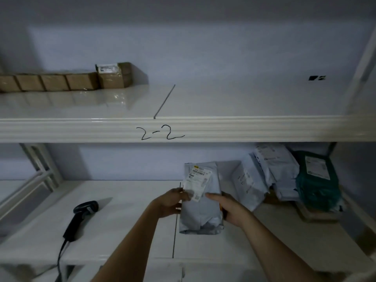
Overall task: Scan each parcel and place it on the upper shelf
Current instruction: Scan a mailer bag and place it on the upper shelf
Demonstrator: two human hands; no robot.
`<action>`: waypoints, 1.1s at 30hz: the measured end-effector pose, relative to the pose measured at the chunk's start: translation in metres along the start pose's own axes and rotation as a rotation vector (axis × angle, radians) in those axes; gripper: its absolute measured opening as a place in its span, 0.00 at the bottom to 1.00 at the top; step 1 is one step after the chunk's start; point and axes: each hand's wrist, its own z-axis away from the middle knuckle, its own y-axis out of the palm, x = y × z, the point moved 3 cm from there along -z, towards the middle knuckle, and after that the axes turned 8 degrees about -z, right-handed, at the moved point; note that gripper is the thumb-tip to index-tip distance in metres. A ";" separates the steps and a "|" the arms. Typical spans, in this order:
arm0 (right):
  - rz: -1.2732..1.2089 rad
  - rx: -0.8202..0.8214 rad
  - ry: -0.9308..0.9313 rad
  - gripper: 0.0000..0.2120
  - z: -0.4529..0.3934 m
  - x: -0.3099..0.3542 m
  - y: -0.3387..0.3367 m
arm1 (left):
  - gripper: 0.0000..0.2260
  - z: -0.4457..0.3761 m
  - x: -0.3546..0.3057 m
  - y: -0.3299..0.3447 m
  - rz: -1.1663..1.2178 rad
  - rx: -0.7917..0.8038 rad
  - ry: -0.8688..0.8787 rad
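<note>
Both my forearms rise from the bottom edge toward the frame's lower centre, where my left hand point(171, 204) and right hand point(230, 210) grip the sides of a soft grey plastic mailer bag point(201, 212) bearing a white shipping label point(197, 184), held upright over the white lower shelf point(126, 231). At lower left lies a black handheld barcode scanner point(81, 218) with its cable. More grey and green mailers point(284, 176) are piled at right. On the white upper shelf point(223, 102), marked "2-2", brown cardboard boxes point(67, 80) line the upper left.
</note>
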 end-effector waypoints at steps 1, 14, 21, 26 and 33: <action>-0.002 0.007 -0.011 0.24 0.005 -0.004 0.006 | 0.17 0.011 0.002 0.001 0.009 -0.025 0.007; 0.018 0.099 0.062 0.18 0.041 -0.071 0.107 | 0.17 0.129 0.051 -0.040 -0.019 -0.223 -0.033; 0.088 0.128 0.094 0.19 0.024 -0.093 0.177 | 0.17 0.168 0.076 -0.115 -0.087 -0.161 -0.058; 0.136 0.145 0.113 0.21 -0.007 -0.116 0.241 | 0.17 0.190 0.102 -0.182 -0.027 -0.215 -0.041; 0.133 0.083 0.116 0.17 -0.049 -0.140 0.302 | 0.16 0.194 0.130 -0.252 -0.027 -0.272 -0.047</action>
